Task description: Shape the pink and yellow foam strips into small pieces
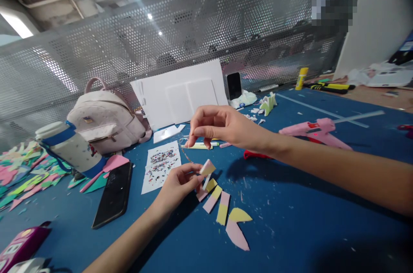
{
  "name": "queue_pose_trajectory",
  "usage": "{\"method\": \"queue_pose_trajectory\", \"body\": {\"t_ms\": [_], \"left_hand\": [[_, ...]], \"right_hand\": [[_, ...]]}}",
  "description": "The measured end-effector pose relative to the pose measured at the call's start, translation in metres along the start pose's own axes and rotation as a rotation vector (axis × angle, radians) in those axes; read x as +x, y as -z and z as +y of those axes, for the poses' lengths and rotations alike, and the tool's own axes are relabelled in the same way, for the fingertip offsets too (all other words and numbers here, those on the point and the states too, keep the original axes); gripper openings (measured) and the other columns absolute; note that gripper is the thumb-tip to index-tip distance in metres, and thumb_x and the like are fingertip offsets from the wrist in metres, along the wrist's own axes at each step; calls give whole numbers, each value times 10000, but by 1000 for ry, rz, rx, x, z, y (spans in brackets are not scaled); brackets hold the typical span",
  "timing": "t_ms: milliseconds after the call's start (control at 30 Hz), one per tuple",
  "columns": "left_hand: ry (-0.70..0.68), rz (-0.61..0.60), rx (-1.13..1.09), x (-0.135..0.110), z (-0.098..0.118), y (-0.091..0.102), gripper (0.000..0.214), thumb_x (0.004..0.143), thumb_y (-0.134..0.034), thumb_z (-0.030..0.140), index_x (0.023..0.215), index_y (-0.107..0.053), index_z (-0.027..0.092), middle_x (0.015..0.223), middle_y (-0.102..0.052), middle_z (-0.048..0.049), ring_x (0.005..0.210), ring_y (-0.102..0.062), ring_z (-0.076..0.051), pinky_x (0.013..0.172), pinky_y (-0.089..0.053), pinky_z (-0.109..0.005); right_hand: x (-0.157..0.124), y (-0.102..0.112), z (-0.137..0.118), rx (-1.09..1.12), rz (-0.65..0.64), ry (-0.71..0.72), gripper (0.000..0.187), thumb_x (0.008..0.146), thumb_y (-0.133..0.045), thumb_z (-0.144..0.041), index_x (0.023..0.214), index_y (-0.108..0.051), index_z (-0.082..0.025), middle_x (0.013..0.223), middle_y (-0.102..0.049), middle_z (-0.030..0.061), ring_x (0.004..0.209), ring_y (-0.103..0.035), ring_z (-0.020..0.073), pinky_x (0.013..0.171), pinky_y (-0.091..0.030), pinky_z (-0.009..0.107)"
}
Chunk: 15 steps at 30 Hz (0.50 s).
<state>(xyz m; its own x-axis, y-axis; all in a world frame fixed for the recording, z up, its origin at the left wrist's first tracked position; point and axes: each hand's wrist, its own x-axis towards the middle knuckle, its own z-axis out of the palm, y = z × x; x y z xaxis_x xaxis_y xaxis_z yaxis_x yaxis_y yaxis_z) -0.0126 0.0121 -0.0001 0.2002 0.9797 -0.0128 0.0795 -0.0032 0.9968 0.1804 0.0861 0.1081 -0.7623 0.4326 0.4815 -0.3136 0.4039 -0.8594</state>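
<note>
My left hand (183, 180) pinches a small pink-and-yellow foam piece (207, 167) at the upper end of a row. Below it, several pink-and-yellow foam strips (223, 207) trail down the table, ending in a forked tail-shaped foam piece (238, 228). My right hand (214, 126) hovers above and slightly right, fingertips closed in a pinch. A thin brownish cord (186, 156) runs from beside those fingertips down to my left hand. How the cord meets the foam is hidden by the left fingers.
A pink glue gun (318, 133) lies at right on the blue table. Left stand a tumbler (72, 150), a phone (113, 195) and foam scraps (24, 169). Behind are a paper with glittery bits (161, 165), a backpack (105, 116), white boards (180, 92) and a glue stick (301, 78).
</note>
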Motion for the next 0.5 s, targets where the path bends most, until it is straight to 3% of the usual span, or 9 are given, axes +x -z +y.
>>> {"method": "queue_pose_trajectory", "body": {"t_ms": [200, 367, 500], "left_hand": [[-56, 29, 69, 1, -2, 3, 229, 835, -709, 305, 999, -691, 146, 965, -680, -66, 626, -566, -104, 629, -466, -253], [-127, 86, 386, 0, 9, -2, 257, 880, -649, 316, 1105, -665, 192, 1113, -682, -78, 768, -583, -164, 707, -448, -287], [-108, 57, 539, 4, 12, -12, 391, 811, -727, 299, 1184, -665, 202, 1171, -696, -83, 980, -620, -253, 857, -443, -330]], "right_hand": [[1, 2, 3, 11, 0, 18, 72, 938, -614, -210, 896, -594, -155, 843, -725, 54, 838, -683, 147, 630, -509, 221], [2, 3, 1, 19, 16, 16, 86, 926, -631, -218, 881, -591, -156, 838, -727, 52, 841, -688, 151, 618, -510, 219], [2, 4, -1, 17, 21, 36, 78, 931, -620, -204, 880, -587, -155, 840, -729, 57, 847, -691, 154, 611, -511, 218]]}}
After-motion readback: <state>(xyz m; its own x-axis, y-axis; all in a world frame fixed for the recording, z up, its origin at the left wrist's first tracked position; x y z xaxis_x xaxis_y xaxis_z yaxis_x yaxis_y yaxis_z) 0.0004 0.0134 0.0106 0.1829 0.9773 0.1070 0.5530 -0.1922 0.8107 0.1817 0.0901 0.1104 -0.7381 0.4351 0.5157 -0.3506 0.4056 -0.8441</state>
